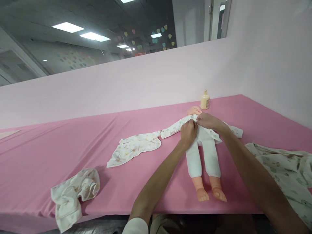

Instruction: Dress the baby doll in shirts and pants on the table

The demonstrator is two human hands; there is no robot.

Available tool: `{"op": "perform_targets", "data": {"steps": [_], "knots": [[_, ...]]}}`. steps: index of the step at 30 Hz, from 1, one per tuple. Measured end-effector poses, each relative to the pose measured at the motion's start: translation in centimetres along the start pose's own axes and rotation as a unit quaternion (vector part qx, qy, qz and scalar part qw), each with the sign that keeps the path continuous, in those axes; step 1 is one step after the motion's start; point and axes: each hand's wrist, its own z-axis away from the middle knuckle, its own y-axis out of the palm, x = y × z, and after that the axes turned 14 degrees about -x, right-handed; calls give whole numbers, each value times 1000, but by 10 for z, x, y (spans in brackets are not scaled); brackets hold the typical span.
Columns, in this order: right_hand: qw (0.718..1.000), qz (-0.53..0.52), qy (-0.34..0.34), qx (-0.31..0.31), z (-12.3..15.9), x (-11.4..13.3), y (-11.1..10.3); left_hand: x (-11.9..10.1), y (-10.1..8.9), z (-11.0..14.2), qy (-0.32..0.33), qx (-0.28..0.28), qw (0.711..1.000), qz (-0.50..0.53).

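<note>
A baby doll lies on its back on the pink-covered table, feet toward me. Its body and legs are white, and its head is mostly hidden behind my hands. A white printed baby shirt is on its upper body, sleeves stretched out to both sides. My left hand is closed on the shirt front at the chest. Beside it, my right hand pinches the same front just below the neck. The fingertips nearly meet, and the bit of fabric between them is hidden.
A printed baby garment lies left of the doll, touching the sleeve end. Another crumpled garment hangs over the front edge. Printed cloth lies at right. A pump bottle stands behind the doll, near the wall.
</note>
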Motion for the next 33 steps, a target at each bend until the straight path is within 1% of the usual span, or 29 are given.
{"op": "perform_targets", "data": {"steps": [3, 7, 13, 17, 23, 26, 30, 33], "knots": [[1000, 28, -11, -3, 3, 4, 0, 2, 2, -1, -1, -4, 1000, 17], [998, 45, -39, -3, 5, 7, 0, 6, 3, -4, -19, -16, 998, 60], [998, 9, -44, -34, -3, -1, 4, 9, 6, -6, -37, -46, 990, 130], [998, -9, -37, -41, -5, -4, 4, 11, 8, -7, -52, -54, 979, 190], [997, -68, -3, -45, -8, -12, 5, 11, 2, -11, -104, -25, 960, 258], [995, -89, 7, -41, -11, -16, 7, 11, 0, -12, -117, -2, 952, 282], [996, -72, -7, -49, -12, -15, 9, 14, 0, -13, -131, 25, 937, 324], [997, -50, -19, -52, -11, -12, 9, 16, -2, -15, -162, 56, 911, 376]]}}
